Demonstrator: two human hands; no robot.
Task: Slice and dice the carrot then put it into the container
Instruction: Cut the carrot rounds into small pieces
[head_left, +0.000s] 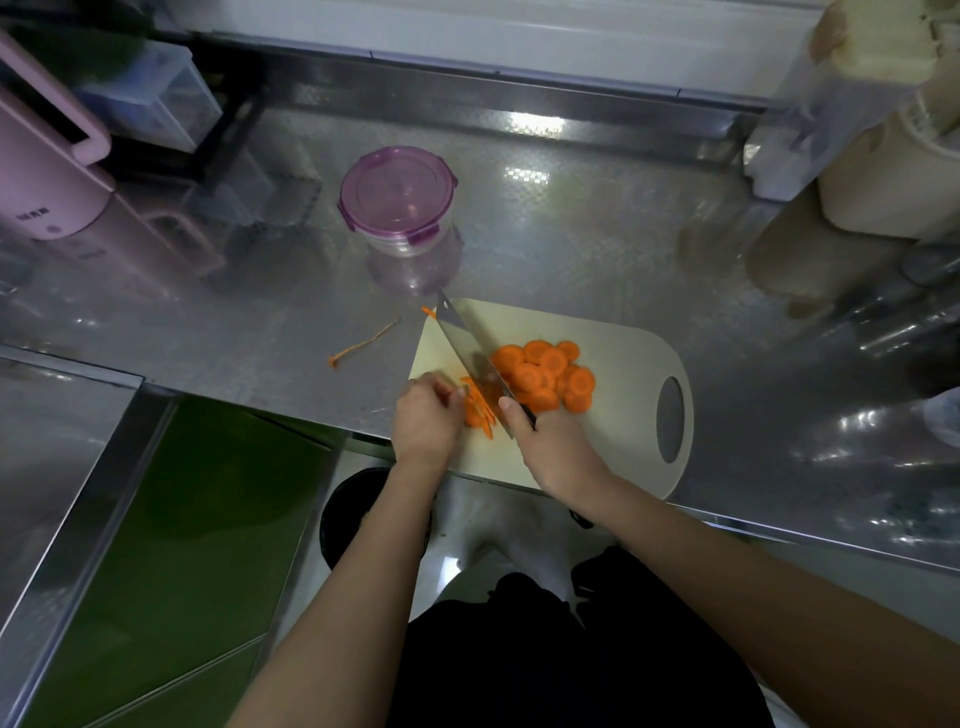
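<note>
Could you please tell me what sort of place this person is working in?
Most likely a kitchen, perhaps a commercial one: a steel counter carries a cutting board with carrot slices, the right hand holds a knife, and a lidded container stands behind.

Left hand (427, 415): bare, seen from the back, just left of the frame's centre.
Right hand (550, 447): bare, also seen from the back, just right of centre; a short, pale thumbnail shows at its upper edge.
Left forearm (363, 571): bare along all its visible length, from the wrist to the lower edge of the frame, looking broader toward the bottom.
Right forearm (727, 571): bare likewise, running from the wrist to the lower right corner.
Black garment (571, 665): plain, matte dark cloth with soft folds at lower centre, between the two forearms; which kind of clothing it is cannot be told.
</note>
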